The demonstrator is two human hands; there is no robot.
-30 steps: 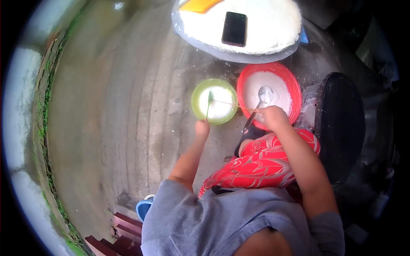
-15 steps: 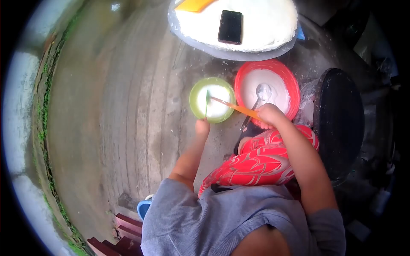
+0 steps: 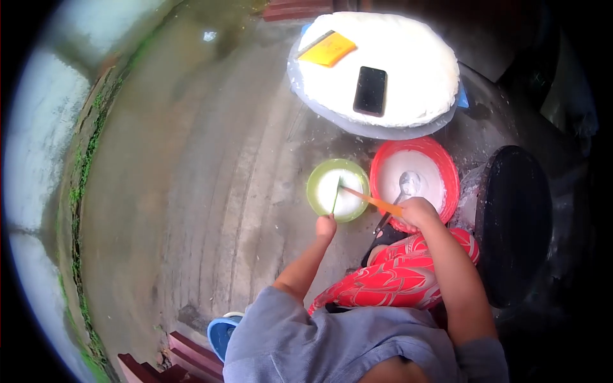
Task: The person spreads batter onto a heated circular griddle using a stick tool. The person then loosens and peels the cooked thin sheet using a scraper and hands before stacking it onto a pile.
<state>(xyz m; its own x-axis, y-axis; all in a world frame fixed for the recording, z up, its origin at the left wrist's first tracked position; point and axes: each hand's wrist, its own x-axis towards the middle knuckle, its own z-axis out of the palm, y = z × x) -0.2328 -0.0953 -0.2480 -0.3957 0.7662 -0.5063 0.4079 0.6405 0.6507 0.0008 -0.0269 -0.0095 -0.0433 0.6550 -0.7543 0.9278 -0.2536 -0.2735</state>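
My left hand (image 3: 326, 226) is closed around the handle of a thin green tool (image 3: 336, 196), which dips over a green bowl (image 3: 312, 199) of white stuff. From the other side, my right hand (image 3: 418, 212) grips a long orange tool (image 3: 381, 204). Its narrow tip meets or nearly meets the green tool over the bowl; contact cannot be made out. Beside the bowl stands a red basin (image 3: 451, 172) holding a whitish mix, with a large metal spoon (image 3: 409, 184) resting in it. My right hand is just above the basin's near rim.
Beyond the bowls, a white-topped oval slab (image 3: 415, 57) carries a black phone (image 3: 370, 91) and a yellow scraper (image 3: 328, 49). At right stands a dark oval object (image 3: 514, 226). A blue container (image 3: 221, 333) sits on the concrete floor (image 3: 211, 210) at lower left.
The camera view has tilted, so everything sits lower and further right, and more of the slab shows. Both hands keep their tools over the green bowl, with the tips slightly closer together.
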